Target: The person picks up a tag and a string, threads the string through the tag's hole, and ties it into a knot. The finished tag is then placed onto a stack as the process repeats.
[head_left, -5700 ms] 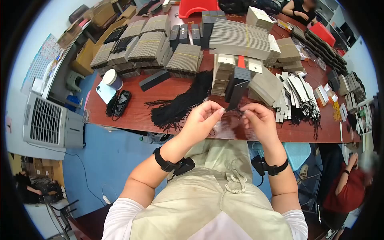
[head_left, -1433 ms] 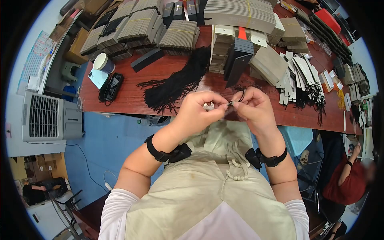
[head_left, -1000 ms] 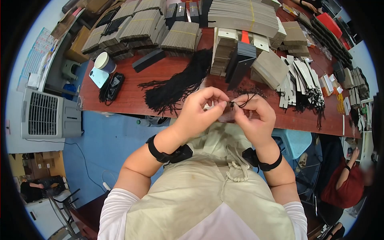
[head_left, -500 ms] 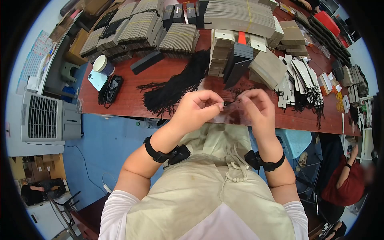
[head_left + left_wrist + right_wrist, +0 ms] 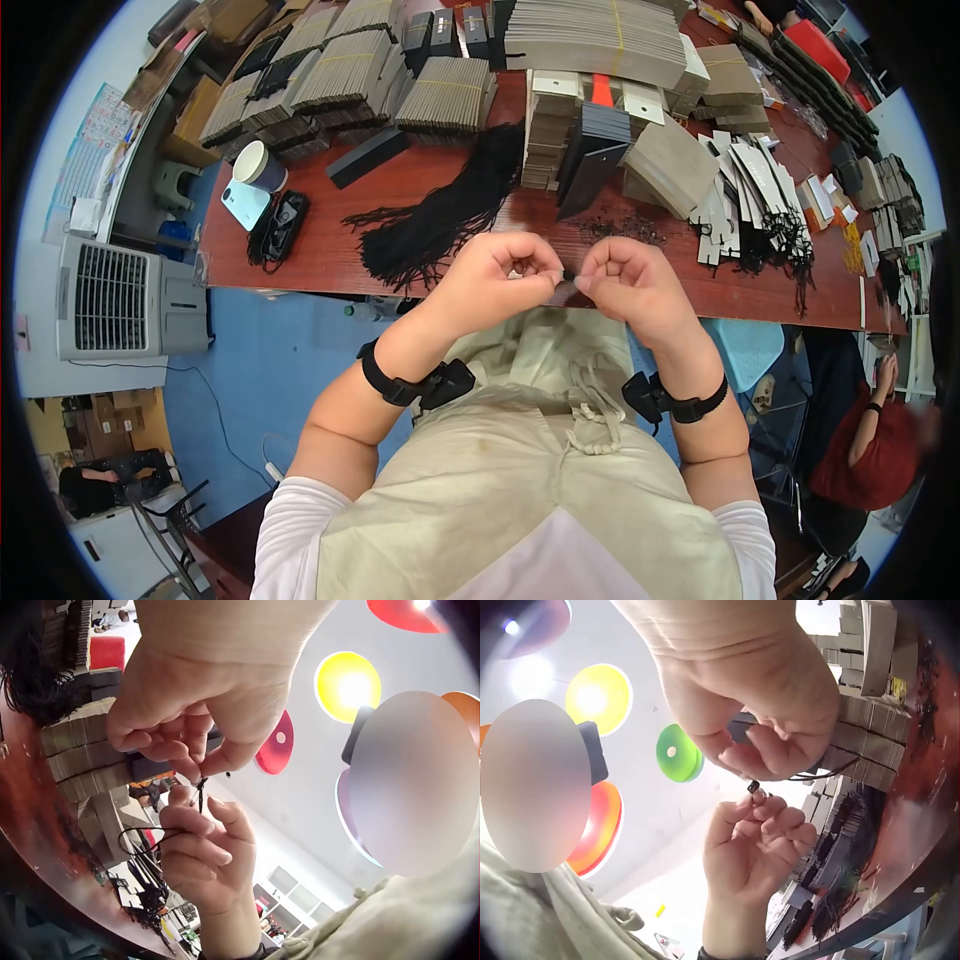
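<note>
Reddish-brown glossy tabletop [image 5: 320, 245] spans the upper frame; loose black cord bundle [image 5: 440, 225] left of centre. Near frame centre, left hand [image 5: 500, 280] pinches a thin black cord [image 5: 201, 796] beside an apparent small dark knot [image 5: 754, 785]; right hand [image 5: 640, 285] grips the cord's looped part. Step, judged: adjusting the knot. Next move calls for steady fingertip tension.

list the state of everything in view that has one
Left hand: grip closed on the black cord.
Right hand: grip closed on the same cord.
Black cord: between the fingertips, part looped.
Paper cup: upright, no lid.
Phone: lying beside the cup.
Cord bundle: spread, ends loose.
Large card stack: yellow-banded.
Long dark box: lying down.
Air cooler: cannot tell if on.
</note>
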Available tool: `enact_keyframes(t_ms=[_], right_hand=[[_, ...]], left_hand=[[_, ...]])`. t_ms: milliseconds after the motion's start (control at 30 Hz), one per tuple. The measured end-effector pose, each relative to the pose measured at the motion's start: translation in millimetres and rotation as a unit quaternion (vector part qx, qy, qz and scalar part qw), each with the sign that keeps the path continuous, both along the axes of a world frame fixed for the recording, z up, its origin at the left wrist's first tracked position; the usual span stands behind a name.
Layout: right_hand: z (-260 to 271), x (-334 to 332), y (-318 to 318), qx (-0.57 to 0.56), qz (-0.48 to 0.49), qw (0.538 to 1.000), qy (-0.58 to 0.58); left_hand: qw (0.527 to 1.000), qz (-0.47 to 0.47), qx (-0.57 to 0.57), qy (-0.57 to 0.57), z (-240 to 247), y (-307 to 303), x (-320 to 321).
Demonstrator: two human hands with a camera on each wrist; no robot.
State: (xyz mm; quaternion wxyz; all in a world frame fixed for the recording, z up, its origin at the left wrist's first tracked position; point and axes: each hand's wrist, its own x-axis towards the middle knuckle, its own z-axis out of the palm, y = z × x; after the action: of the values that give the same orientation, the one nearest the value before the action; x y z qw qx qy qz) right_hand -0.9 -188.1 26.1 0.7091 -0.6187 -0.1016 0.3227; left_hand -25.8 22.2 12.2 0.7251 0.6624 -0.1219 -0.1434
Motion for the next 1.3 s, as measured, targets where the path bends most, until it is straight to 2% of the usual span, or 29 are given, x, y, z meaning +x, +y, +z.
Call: enact_keyframes(t_ms=[233,333,433,533,633,733,800,867,900,967,1100,1133,1200,1267,1300], right_hand=[[3.0,-4.6,1.7,-0.039,-0.05,0.996,-0.056],[5.3,-5.5,1.7,-0.035,-0.06,0.996,-0.06],[3.7,-6.3,2.1,-0.034,-0.064,0.994,-0.082],[3.5,-7.2,3.2,-0.044,-0.063,0.992,-0.1],[3.7,-7.0,1.5,-0.045,-0.041,0.991,-0.118],[-0.2,-4.7,-8.7,-0.051,-0.013,0.986,-0.158],[-5.5,-4.6,-9.2,-0.061,-0.004,0.978,-0.198],[-11.8,-2.2,-13.1,-0.062,-0.011,0.98,-0.191],[-10.5,-0.7,-14.9,-0.061,-0.014,0.98,-0.187],[2.2,3.3,-24.5,-0.14,-0.004,0.957,-0.255],[11.5,2.9,-14.6,-0.209,0.063,0.889,-0.402],[10.4,2.2,-10.1,-0.22,0.077,0.868,-0.439],[0.3,6.6,-8.2,-0.226,0.062,0.858,-0.456],[-1.5,17.7,-17.0,-0.214,0.046,0.852,-0.475],[0.1,26.8,-23.7,-0.259,-0.007,0.805,-0.534]], left_hand=[[1.0,-0.001,0.022,-0.008,-3.1,1.5,-0.3],[1.0,-0.023,-0.018,0.012,-3.9,1.2,0.2],[0.994,-0.03,-0.056,0.085,2.2,-3.3,-0.7],[0.995,-0.029,-0.05,0.076,3.8,-7.8,-2.8],[0.99,-0.004,0.095,-0.101,3.9,-5.9,-4.7],[0.953,-0.062,0.086,-0.283,2.4,-6.2,-3.7],[0.974,-0.08,0.049,-0.207,-2.7,-7.1,-8.3],[0.991,-0.089,0.003,-0.103,-6.1,-4.0,-8.3],[0.989,-0.103,0.001,-0.107,-8.1,-1.2,-5.2],[0.985,-0.129,-0.001,-0.113,-13.2,6.0,-1.1],[0.984,-0.118,-0.11,0.07,-23.2,-10.4,5.1],[0.984,-0.12,-0.095,0.092,-22.8,-15.5,5.4],[0.981,-0.123,-0.066,0.133,-21.9,-23.0,5.3],[0.984,-0.117,-0.036,0.128,-35.3,-19.9,6.4],[0.986,-0.105,0.001,0.132,-34.0,-16.6,5.9]])
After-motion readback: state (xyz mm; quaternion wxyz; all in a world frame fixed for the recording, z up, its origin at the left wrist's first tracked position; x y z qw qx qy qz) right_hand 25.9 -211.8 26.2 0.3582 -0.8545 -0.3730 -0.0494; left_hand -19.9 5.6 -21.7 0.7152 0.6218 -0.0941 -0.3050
